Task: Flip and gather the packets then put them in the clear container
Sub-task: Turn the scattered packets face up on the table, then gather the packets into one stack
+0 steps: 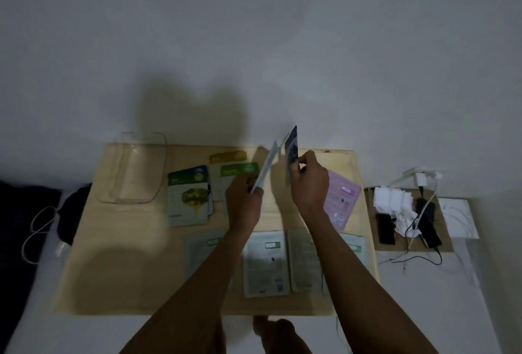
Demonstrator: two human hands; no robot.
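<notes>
- Two packets are up off the worktop (113, 283), one in each of our hands, both raised on edge.
- Our left hand (244, 202) has its grip closed on a pale packet (267, 167), pinched at the lower end and tilted up and to the right.
- Our right hand (309, 184) has its grip closed on a dark packet (291, 149), held nearly upright just right of the pale one.
- Left of the left grip lie a green-topped packet (189, 198) and two more face-up packets (234, 168).
- Further left sits the clear container (135, 168), near the worktop's far corner.
- Right of the right grip lies a pink packet (343, 198).
- Below both grips, under our forearms, several grey packets (267, 264) lie flat in a row.
</notes>
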